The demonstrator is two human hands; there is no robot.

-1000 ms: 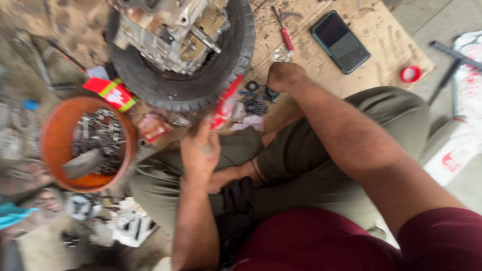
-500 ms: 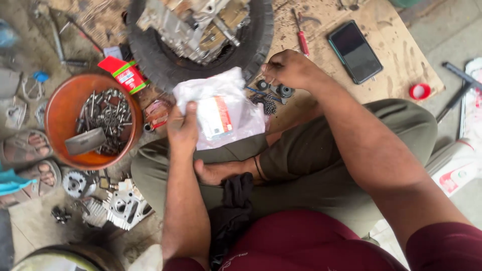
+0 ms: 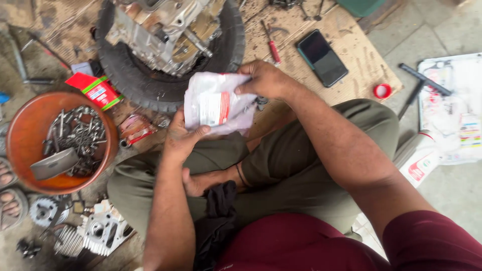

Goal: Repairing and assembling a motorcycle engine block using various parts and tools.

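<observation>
Two hands on plastic pouch [image 3: 216, 106], contents unclear; bolts in orange bowl [image 3: 20, 125].

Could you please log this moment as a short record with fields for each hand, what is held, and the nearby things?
left hand: grips the lower left edge of the plastic packet
right hand: pinches the packet's upper right corner
packet: white, crinkled, with a red label, held above the lap
ahead: engine block resting inside a tyre
left side: orange bowl filled with bolts
on board: phone, red-handled pliers
</observation>
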